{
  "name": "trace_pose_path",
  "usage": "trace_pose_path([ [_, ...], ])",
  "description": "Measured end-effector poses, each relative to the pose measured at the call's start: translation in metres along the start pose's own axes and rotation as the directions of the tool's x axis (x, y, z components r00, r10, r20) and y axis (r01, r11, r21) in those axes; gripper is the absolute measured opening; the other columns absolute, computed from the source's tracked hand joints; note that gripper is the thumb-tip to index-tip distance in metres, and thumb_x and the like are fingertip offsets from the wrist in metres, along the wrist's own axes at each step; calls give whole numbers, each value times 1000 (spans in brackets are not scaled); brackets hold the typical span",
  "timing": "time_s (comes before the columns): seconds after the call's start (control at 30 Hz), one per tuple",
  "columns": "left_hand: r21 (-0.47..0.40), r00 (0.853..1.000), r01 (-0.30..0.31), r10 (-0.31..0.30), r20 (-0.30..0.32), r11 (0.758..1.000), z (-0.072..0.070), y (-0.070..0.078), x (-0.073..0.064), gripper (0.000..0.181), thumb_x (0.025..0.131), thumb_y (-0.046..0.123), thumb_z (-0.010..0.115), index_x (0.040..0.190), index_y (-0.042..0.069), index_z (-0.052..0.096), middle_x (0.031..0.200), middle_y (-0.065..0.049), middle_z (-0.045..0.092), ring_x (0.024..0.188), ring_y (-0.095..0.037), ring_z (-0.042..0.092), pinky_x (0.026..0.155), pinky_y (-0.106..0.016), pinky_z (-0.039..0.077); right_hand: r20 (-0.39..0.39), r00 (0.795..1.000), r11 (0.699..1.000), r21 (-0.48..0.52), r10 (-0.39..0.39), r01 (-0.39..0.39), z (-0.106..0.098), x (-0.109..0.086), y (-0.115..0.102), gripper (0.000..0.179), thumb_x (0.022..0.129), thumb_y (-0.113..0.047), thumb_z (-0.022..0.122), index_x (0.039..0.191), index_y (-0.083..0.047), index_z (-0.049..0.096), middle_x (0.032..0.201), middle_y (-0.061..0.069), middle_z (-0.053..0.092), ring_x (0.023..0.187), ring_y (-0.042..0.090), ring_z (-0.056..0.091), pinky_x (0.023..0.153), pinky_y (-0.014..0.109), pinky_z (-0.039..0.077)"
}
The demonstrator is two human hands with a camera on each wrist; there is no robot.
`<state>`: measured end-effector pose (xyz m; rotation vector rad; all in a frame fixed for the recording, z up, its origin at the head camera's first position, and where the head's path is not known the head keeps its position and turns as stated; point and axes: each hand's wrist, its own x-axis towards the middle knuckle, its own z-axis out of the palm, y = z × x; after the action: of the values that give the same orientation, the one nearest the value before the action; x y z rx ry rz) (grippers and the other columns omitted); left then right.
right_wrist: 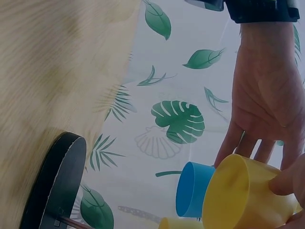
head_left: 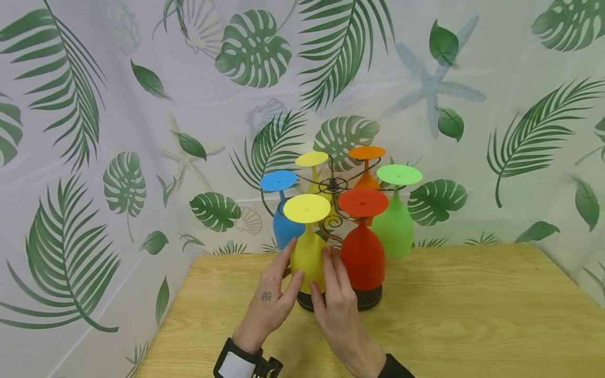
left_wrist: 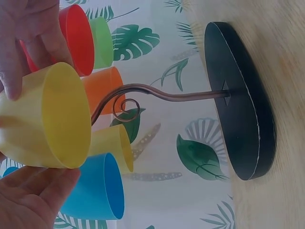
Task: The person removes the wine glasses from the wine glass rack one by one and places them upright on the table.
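A yellow plastic wine glass (head_left: 308, 252) hangs upside down by its foot at the front of a dark metal glass rack (head_left: 333, 184). My left hand (head_left: 271, 299) holds its bowl from the left, thumb in front and fingers along the side. From the right, my right hand (head_left: 337, 310) holds the same bowl, its fingers between it and the red wine glass (head_left: 363, 257). In the left wrist view the yellow bowl's open rim (left_wrist: 66, 114) faces the rack's black base (left_wrist: 233, 109). Both hands flank the bowl in the right wrist view too.
Around the rack hang a blue glass (head_left: 285, 223), a green glass (head_left: 392, 231), an orange glass (head_left: 366, 181) and a second yellow glass (head_left: 313, 159), all upside down. The rack stands on a wooden table (head_left: 463, 315) before a leaf-patterned curtain (head_left: 510, 199).
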<state>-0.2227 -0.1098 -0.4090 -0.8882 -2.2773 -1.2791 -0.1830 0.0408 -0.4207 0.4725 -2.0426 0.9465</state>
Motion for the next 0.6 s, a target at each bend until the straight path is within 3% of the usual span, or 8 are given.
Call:
trace_pose_path([
  [0.13,-14,1000,2,-2,-9,1000,0,0,-3,60,105,21,57,159,8,34,156,-10,47,135,-26,56,98,-45,57,4,1000,1000,0,-4,4,-2,-1,-1,84,77,13,81,150,10,40,145,33,47,126,47,59,91,47,57],
  [0.37,-23,1000,-4,4,-16,1000,-2,2,-10,61,105,18,57,158,2,33,155,-13,48,133,-27,57,98,-44,57,0,1000,1000,4,-26,26,-3,-5,-3,89,72,14,85,149,8,42,144,34,49,128,47,57,89,48,57],
  [0.6,-5,998,-40,40,-51,999,-3,3,-13,72,96,19,72,156,2,37,153,-12,50,131,-30,59,94,-43,59,-15,998,998,-8,-63,63,-6,-7,-3,88,72,9,88,149,7,45,141,31,52,125,44,60,88,46,59],
])
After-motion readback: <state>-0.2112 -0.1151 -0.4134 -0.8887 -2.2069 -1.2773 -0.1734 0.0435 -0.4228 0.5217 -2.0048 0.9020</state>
